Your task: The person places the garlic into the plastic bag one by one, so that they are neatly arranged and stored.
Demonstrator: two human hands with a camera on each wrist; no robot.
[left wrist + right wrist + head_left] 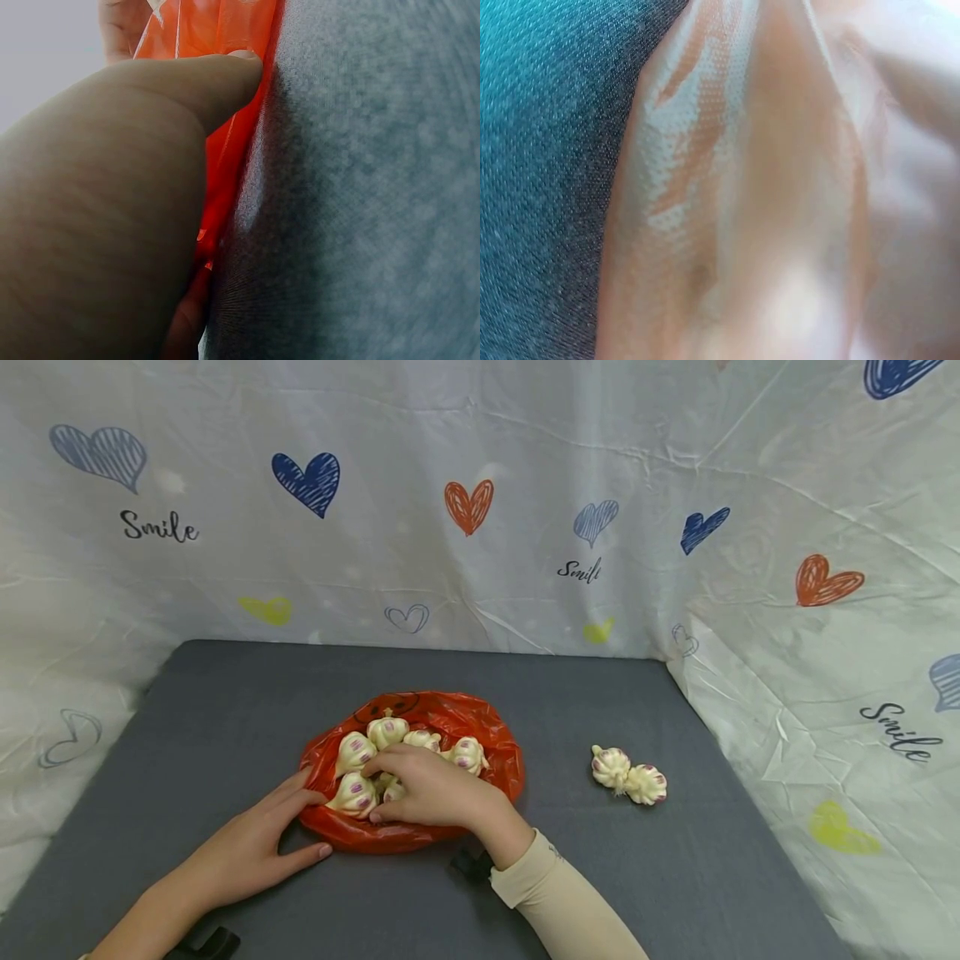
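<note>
left hand, thumb spread wide; right hand, index finger bent; forearms angled inward

I see the red bag at lower centre as thin, glossy, crinkled plastic. The garlic bulbs, there and at lower right, look ridged but smooth, faintly shiny. My tabletop reads as matt, grainy cloth; the printed backdrop up top, creased satiny sheeting; the cream sleeve, soft matt fabric.
</note>
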